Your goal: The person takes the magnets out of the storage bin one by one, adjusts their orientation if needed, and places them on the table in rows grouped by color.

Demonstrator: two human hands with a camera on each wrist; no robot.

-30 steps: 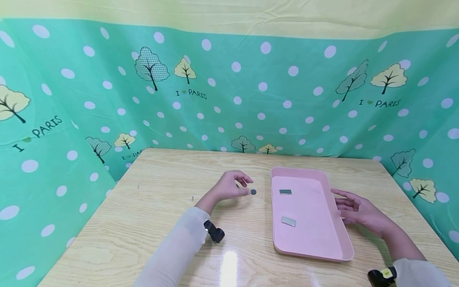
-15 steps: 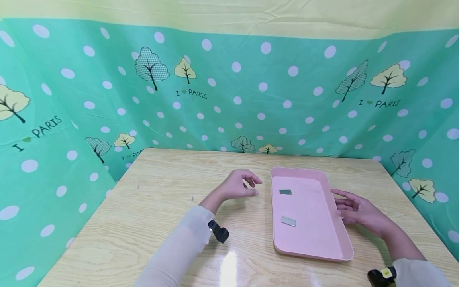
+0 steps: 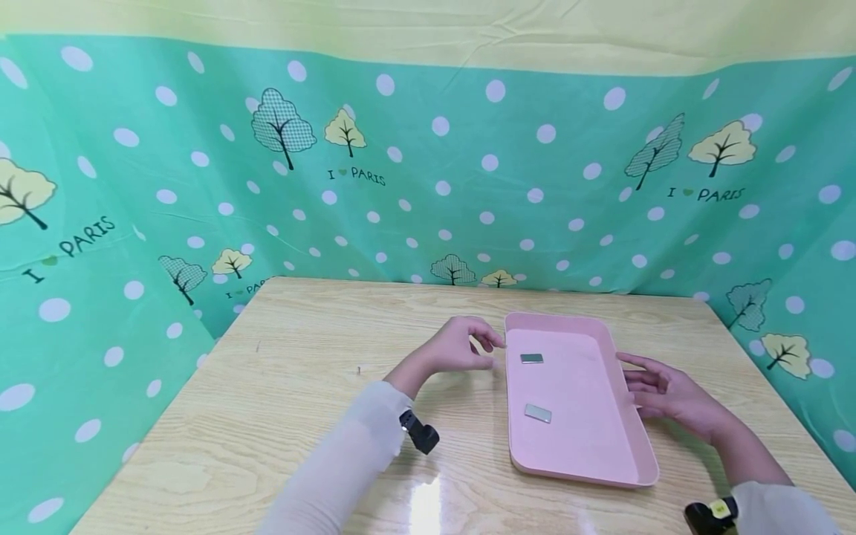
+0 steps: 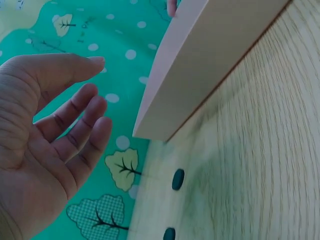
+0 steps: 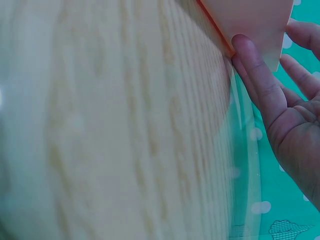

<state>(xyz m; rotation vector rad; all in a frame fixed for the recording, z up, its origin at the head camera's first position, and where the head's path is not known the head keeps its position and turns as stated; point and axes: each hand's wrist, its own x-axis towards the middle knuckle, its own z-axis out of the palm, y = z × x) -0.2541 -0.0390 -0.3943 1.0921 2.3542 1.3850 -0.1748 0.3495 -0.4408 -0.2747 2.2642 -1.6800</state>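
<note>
My left hand [image 3: 461, 345] hovers by the left wall of a shallow pink tray [image 3: 582, 438], fingers loosely curved. Nothing lies between thumb and fingers in the left wrist view. There, two dark round discs, a farther one [image 4: 178, 179] and a nearer one [image 4: 170, 234], are on the table; in the head view I cannot see them. Against the tray's right wall rests my right hand [image 3: 682, 397], its extended fingers [image 5: 255, 65] touching the outer side. Inside the tray are a darker rectangular metallic piece [image 3: 531, 358] and a lighter silvery one [image 3: 538, 413], lying apart.
The wooden table [image 3: 267, 431] carries a tiny dark mark or bit [image 3: 358, 369] left of my left hand. Behind it hangs a green dotted curtain [image 3: 414, 200] with trees. A small black camera [image 3: 420, 432] sits on my left wrist.
My left hand has moved right, up to the tray's left wall. A dark disc seen by its thumb a second ago is out of sight in the head view. The right hand stays put.
</note>
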